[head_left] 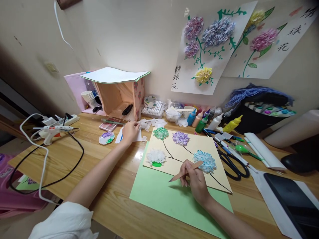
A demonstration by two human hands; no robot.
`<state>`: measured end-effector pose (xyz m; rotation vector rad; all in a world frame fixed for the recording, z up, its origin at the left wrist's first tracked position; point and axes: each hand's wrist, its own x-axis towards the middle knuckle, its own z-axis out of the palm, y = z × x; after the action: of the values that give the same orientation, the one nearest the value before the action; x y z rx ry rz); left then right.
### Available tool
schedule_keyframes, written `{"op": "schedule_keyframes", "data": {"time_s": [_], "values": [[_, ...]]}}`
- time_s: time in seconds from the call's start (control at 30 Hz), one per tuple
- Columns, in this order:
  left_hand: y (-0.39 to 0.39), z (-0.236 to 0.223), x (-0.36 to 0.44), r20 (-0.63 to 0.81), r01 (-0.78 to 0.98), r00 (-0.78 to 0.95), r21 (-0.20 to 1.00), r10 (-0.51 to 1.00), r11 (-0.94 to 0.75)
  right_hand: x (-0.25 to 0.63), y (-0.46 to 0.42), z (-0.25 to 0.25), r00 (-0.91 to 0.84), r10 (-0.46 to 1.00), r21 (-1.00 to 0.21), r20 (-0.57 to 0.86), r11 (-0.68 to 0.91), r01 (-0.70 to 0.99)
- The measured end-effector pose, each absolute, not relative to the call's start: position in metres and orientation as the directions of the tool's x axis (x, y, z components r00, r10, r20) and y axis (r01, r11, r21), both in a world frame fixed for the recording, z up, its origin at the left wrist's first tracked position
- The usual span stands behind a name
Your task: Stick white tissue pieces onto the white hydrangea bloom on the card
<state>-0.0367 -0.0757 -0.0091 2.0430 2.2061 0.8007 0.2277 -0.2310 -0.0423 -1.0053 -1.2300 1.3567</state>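
Note:
My right hand (pixel 195 181) is closed round a pencil-like wooden stick (pixel 185 171), its tip pointing down-left over the lower edge of a cream sheet (pixel 189 156). That sheet carries tissue flowers: green (pixel 160 133), purple (pixel 180 137), white (pixel 156 156) and blue (pixel 204 161), with drawn stems. It lies on a larger green sheet (pixel 161 196). My left hand (pixel 130 132) reaches far out to a pile of small white paper squares (pixel 149 124) and pinches at them with its fingertips.
A glue gun (pixel 53 131) with cables lies at the left, beside a power strip (pixel 62 119). Paint bottles (pixel 201 121), black scissors (pixel 233 162), a small palette (pixel 106 137), a pink box (pixel 119 96) and a dark tablet (pixel 291 196) crowd the wooden table (pixel 82 172).

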Motion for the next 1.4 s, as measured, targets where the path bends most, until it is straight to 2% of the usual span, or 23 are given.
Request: {"op": "schedule_keyframes", "data": {"time_s": [0.13, 0.27, 0.47, 0.6, 0.83, 1.07, 1.17, 1.4], "values": [[-0.082, -0.003, -0.045, 0.328, 0.875, -0.181, 0.483, 0.927, 0.000, 0.228, -0.231, -0.045, -0.151, 0.986, -0.989, 0.069, 0.047, -0.143], [-0.086, -0.001, -0.053, 0.355, 0.853, -0.182, 0.520, 0.917, -0.032, 0.228, -0.231, -0.047, -0.136, 0.987, -0.987, 0.081, 0.061, -0.146], [-0.093, -0.004, -0.058, 0.411, 0.863, -0.036, 0.473, 0.911, -0.179, 0.228, -0.231, -0.046, -0.135, 0.988, -0.988, 0.081, 0.062, -0.140], [-0.097, -0.003, -0.058, 0.439, 0.875, -0.012, 0.439, 0.898, -0.203, 0.228, -0.231, -0.046, -0.132, 0.989, -0.990, 0.071, 0.053, -0.132], [-0.100, -0.001, -0.058, 0.314, 0.812, -0.126, 0.577, 0.941, -0.084, 0.228, -0.231, -0.044, -0.124, 0.990, -0.992, 0.063, 0.048, -0.120], [-0.102, -0.014, -0.062, 0.206, 0.780, -0.043, 0.619, 0.978, -0.096, 0.228, -0.232, -0.043, -0.135, 0.989, -0.993, 0.062, 0.048, -0.106], [-0.107, -0.015, -0.062, 0.201, 0.788, -0.031, 0.607, 0.979, -0.100, 0.228, -0.232, -0.043, -0.136, 0.989, -0.993, 0.066, 0.052, -0.105], [-0.115, -0.014, -0.063, 0.135, 0.873, 0.107, 0.461, 0.985, -0.158, 0.230, -0.231, -0.045, -0.131, 0.989, -0.994, 0.074, 0.062, -0.093]]}}
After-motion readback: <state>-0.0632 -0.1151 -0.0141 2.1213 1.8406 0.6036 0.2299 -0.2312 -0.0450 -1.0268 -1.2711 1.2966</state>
